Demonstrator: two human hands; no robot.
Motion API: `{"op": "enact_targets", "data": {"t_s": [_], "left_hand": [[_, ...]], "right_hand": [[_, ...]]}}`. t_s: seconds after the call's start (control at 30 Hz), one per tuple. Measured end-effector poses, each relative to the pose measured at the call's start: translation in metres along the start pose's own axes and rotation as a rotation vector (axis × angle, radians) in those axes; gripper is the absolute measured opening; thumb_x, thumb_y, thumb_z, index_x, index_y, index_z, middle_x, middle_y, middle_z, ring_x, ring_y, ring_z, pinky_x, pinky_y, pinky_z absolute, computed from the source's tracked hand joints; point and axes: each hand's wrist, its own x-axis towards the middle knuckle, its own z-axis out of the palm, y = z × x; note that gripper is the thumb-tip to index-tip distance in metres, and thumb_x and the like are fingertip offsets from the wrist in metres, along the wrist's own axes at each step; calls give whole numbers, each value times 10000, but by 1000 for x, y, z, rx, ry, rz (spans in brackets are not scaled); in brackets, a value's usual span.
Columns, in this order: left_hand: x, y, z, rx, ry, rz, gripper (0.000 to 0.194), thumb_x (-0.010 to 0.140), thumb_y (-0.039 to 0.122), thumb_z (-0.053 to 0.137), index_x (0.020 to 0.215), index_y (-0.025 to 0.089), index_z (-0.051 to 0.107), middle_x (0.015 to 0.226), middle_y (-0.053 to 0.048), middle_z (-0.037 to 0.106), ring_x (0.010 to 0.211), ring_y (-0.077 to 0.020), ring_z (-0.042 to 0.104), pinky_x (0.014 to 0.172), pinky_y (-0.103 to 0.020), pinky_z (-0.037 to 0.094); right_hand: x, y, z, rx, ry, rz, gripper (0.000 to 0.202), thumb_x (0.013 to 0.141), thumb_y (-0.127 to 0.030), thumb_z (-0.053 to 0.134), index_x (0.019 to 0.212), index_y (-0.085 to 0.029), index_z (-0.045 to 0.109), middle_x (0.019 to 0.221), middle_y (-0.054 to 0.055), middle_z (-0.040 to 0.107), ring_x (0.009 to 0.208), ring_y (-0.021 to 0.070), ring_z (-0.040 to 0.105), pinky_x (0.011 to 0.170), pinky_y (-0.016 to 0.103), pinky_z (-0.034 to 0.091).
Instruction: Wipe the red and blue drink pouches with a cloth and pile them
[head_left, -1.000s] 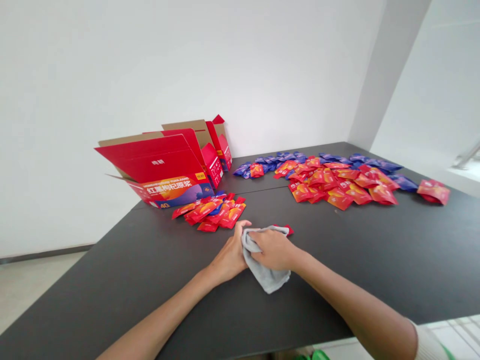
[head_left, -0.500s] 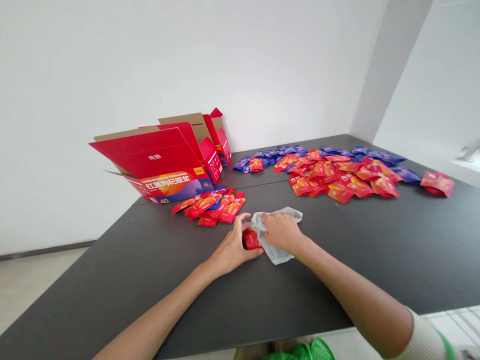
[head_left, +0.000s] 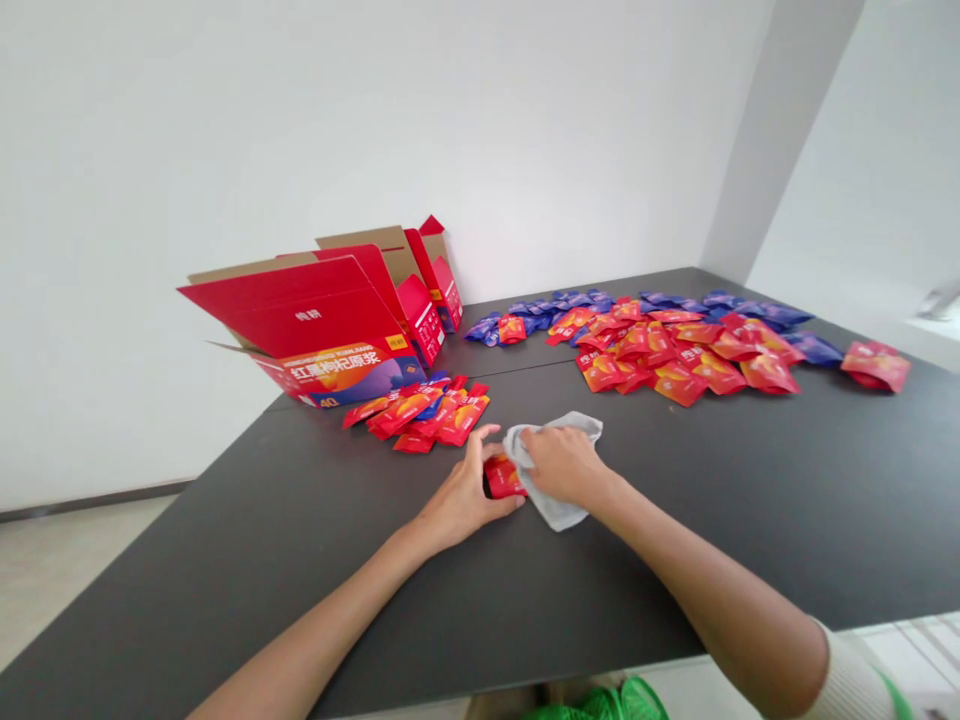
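On the dark table, my left hand [head_left: 466, 492] grips a red pouch [head_left: 502, 478] by its left side, thumb at the near edge and fingers at the far edge. My right hand [head_left: 559, 462] is closed on a grey-white cloth [head_left: 561, 513], pressed against the pouch's right part. The cloth hides that part of the pouch and spreads out beyond my fingers. Just past my left hand lies a small pile of red pouches [head_left: 461, 420] with a few blue ones among them.
Open red cartons [head_left: 337, 370] stand at the back left by the wall. A large heap of red pouches [head_left: 679, 380] lies at the right, with blue pouches [head_left: 814, 348] behind and beside it. One red pouch [head_left: 876, 366] sits far right. Something green [head_left: 600, 700] shows below the table's front edge.
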Motion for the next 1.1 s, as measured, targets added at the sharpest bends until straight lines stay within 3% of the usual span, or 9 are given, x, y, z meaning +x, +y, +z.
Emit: {"op": "enact_targets", "data": {"t_s": [0.1, 0.3, 0.4, 0.53, 0.73, 0.87, 0.93, 1.0, 1.1], "left_hand": [[0, 0, 0, -5, -9, -17, 840, 644, 313, 693, 1302, 228, 178, 1190, -79, 545, 1050, -223, 558, 917, -376, 416], [-1, 1, -3, 90, -30, 64, 752, 694, 330, 655, 1307, 250, 226, 1266, -64, 494, 1172, -213, 467, 1000, -385, 356], [-5, -4, -10, 244, 4, 118, 663, 729, 327, 614, 1302, 252, 288, 1319, -61, 443, 1225, -216, 412, 1032, -376, 329], [-6, -19, -33, 435, 203, 159, 560, 767, 342, 568, 1270, 229, 351, 1295, -67, 456, 1224, -218, 409, 1044, -374, 319], [6, -58, -76, 583, 700, -2, 594, 782, 424, 541, 1271, 159, 332, 1248, -120, 467, 1167, -250, 449, 993, -394, 369], [11, -103, -87, 711, 620, -124, 567, 827, 448, 454, 1293, 143, 348, 1285, -156, 433, 1215, -287, 389, 1004, -451, 327], [11, -115, -88, 750, 602, -166, 579, 835, 466, 428, 1314, 152, 343, 1349, -171, 358, 1265, -310, 319, 1016, -490, 286], [12, -112, -89, 766, 647, -165, 615, 834, 483, 422, 1343, 157, 309, 1401, -178, 275, 1303, -324, 247, 1029, -513, 248], [21, -82, -87, 751, 714, -41, 665, 826, 476, 447, 1376, 162, 242, 1428, -165, 224, 1330, -311, 183, 1055, -507, 205]], "right_hand": [[-1, -5, 1, 49, 0, -132, 317, 758, -257, 443, 1050, -166, 529, 940, 112, 647, 876, 256, 611, 722, 360, 442], [5, 28, -1, -46, -11, 360, 300, 800, -158, 384, 1024, -104, 575, 941, 174, 642, 893, 275, 614, 711, 358, 447], [3, 54, -7, -32, -77, 495, 328, 801, -156, 382, 1058, -102, 580, 1019, 187, 625, 928, 277, 606, 734, 359, 444], [-1, 67, -13, 7, -149, 490, 355, 792, -182, 395, 1091, -114, 573, 1081, 177, 607, 961, 284, 594, 748, 366, 441], [0, 58, -11, 16, -157, 416, 349, 785, -166, 387, 1079, -107, 567, 1050, 181, 615, 951, 280, 598, 739, 361, 439], [0, 57, -10, 15, -155, 380, 341, 786, -164, 384, 1068, -111, 569, 1047, 180, 616, 949, 283, 599, 737, 363, 440], [-1, 57, -10, 16, -150, 370, 340, 787, -160, 380, 1065, -111, 570, 1046, 181, 617, 948, 285, 600, 737, 367, 441], [-2, 56, -11, 19, -137, 366, 346, 791, -155, 373, 1075, -105, 565, 1040, 183, 619, 946, 285, 601, 738, 369, 443], [-3, 52, -11, 28, -117, 366, 346, 794, -146, 372, 1080, -96, 562, 1023, 181, 626, 940, 285, 603, 740, 372, 447]]}}
